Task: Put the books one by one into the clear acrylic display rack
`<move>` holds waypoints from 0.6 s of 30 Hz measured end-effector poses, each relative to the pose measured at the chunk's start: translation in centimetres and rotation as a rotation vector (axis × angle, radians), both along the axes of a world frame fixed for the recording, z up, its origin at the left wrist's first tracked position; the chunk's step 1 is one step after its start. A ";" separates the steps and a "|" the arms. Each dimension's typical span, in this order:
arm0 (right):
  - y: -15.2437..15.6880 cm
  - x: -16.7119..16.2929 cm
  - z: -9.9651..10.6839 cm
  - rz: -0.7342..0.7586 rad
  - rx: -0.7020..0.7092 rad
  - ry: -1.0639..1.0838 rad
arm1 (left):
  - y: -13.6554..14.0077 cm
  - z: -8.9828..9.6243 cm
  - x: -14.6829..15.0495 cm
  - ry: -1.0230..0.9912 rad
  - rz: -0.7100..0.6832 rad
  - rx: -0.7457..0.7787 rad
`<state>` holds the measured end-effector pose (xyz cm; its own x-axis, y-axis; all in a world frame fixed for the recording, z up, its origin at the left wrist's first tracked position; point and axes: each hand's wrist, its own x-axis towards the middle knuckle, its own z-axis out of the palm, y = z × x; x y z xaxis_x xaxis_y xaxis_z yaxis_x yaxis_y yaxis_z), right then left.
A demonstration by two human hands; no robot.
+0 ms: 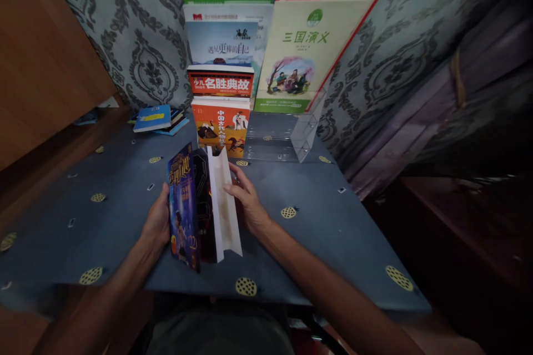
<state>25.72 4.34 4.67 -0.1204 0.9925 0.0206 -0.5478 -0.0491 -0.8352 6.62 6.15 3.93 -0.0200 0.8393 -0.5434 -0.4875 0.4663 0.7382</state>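
Note:
A book [182, 216] with a blue-purple illustrated cover is held partly open and upright above the near middle of the table. My left hand [158, 215] is closed on its front cover from the left side, with most of the fingers hidden behind the cover. On the other side, my right hand [248, 199] grips the white back flap [230, 216] between thumb and fingers. Between the covers show a dark printed page [203, 199] and the white edge of the page block.
Behind the book stands a clear acrylic rack [302, 138] with several books, including an orange one [227, 127] and a pale green one [291, 50]. A small book pile [152, 118] lies at the back left. The blue tablecloth [316, 249] ends at the near edge.

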 end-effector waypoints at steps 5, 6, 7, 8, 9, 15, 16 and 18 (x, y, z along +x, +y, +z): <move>0.2 0.1 0.0 -0.008 0.008 -0.012 | 0.1 0.0 0.0 0.174 0.120 0.073; 0.3 0.2 -0.1 -0.017 0.007 -0.025 | 0.1 0.0 0.0 0.214 0.132 0.097; 0.4 0.2 -0.3 -0.028 0.003 -0.039 | 0.2 -0.1 -0.1 0.245 0.128 0.117; 0.5 0.3 -0.5 -0.038 -0.003 -0.052 | 0.2 -0.2 -0.2 0.269 0.112 0.136; 0.6 0.3 -0.6 -0.045 -0.011 -0.064 | 0.3 -0.3 -0.3 0.292 0.093 0.152; 0.9 0.3 -1.5 -0.033 -0.054 -0.060 | 0.6 -1.5 -1.6 0.541 -0.002 0.365; 0.9 0.2 -1.6 -0.030 -0.068 -0.053 | 0.6 -1.7 -1.9 0.618 -0.004 0.433; 1.0 0.0 -1.9 -0.030 -0.126 -0.034 | 0.4 -1.7 -2.4 0.838 -0.005 0.591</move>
<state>25.77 5.37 2.74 -0.0890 0.9901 -0.1083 -0.5220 -0.1390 -0.8416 4.21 6.55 2.21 -0.1987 0.9695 0.1436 0.2912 -0.0815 0.9532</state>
